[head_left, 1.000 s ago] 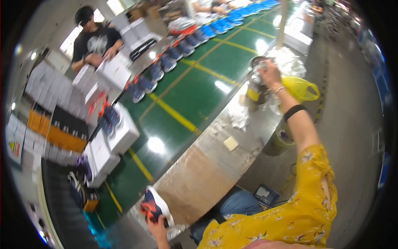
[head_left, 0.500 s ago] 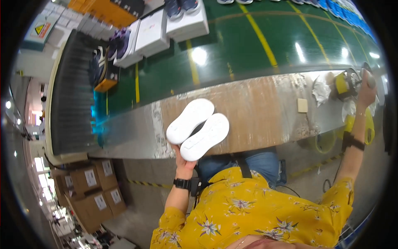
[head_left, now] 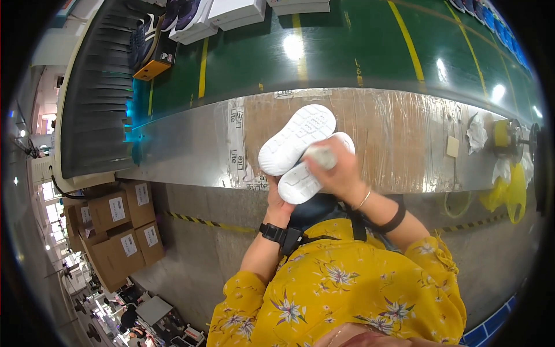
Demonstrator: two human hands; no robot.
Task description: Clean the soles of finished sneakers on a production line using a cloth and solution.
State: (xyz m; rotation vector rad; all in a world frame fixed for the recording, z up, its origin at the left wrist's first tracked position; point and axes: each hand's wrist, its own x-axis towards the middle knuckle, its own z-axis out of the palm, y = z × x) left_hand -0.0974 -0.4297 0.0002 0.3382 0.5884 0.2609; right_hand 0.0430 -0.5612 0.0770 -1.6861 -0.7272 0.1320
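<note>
A pair of shoes is held with the white soles turned up, over the near edge of the bench: the left shoe [head_left: 295, 139] and, beside it, the right shoe [head_left: 298, 184]. My left hand [head_left: 278, 201] is closed round them from below at their near ends; its fingers are mostly hidden under the soles. My right hand [head_left: 345, 173], slightly blurred, grips a whitish wad of cloth [head_left: 321, 156] against the right shoe's sole, covering part of it. The uppers are out of sight.
Brown cardboard under clear tape covers the bench [head_left: 399, 139]. A beige block [head_left: 452, 147], crumpled white paper [head_left: 476, 133] and a round yellow-and-metal device [head_left: 509, 137] are to the right. Beyond runs a green conveyor [head_left: 370, 40] with shoe boxes [head_left: 238, 13]. Cartons [head_left: 118, 231] stand lower left.
My right hand has come from the device at the far right to the shoes, now with the cloth on a sole. The shoes have shifted a little right and up in view.
</note>
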